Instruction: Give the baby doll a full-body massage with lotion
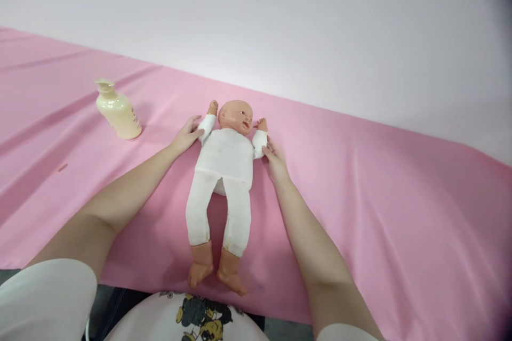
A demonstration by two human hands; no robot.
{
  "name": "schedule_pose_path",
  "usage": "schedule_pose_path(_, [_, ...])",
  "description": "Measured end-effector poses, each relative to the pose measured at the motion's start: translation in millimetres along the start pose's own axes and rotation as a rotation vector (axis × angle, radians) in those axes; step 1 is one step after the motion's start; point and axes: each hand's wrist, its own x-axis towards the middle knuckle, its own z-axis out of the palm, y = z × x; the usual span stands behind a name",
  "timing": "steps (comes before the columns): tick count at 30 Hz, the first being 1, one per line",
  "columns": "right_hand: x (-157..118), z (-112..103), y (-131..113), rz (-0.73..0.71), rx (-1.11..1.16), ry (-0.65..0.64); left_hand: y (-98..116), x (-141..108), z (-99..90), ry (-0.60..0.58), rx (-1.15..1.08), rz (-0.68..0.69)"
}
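— Head view, left to right: cream bottle [118,110] standing apart, then the left hand [187,135] lying open, fingers loose against the doll [224,170]'s sleeve.

— And the doll?

— Flat on its back mid-sheet [360,181]. Looks light, with a soft cloth body and hard head; grip the torso. Right hand [275,160] is open too, touching the other arm.

We seem to be at an infant-care practice station, not a lived-in home. Between our hands lies a baby doll [226,170] in a white bodysuit on a smooth pink sheet [380,197]. Beyond our left hand [187,135] stands a cream lotion bottle [117,110]. Past both hands rises a plain pale wall [280,16].
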Motion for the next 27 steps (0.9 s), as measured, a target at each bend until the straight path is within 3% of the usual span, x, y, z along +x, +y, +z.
schedule_pose_path(4, [3, -5, -2, 0.002, 0.049, -0.007, -4, 5, -2.7, 0.013, -0.297, -0.023])
schedule_pose_path(8, [0, -7, -4, 0.001, 0.06, -0.035, 3, 2, -6.0, -0.109, -0.383, -0.044])
schedule_pose_path(12, [-7, -4, -8, 0.083, 0.095, -0.095, 8, -2, -7.7, -0.225, -0.414, -0.093])
schedule_pose_path(17, [-12, -2, -11, 0.136, 0.021, -0.21, 12, -6, -8.6, -0.343, -0.265, -0.055])
schedule_pose_path(22, [-10, -2, -10, 0.141, 0.038, -0.191, 17, -10, -7.7, -0.325, -0.339, -0.075])
schedule_pose_path(27, [-5, 0, -7, 0.078, 0.059, -0.094, 15, -6, -5.6, -0.216, -0.434, -0.088])
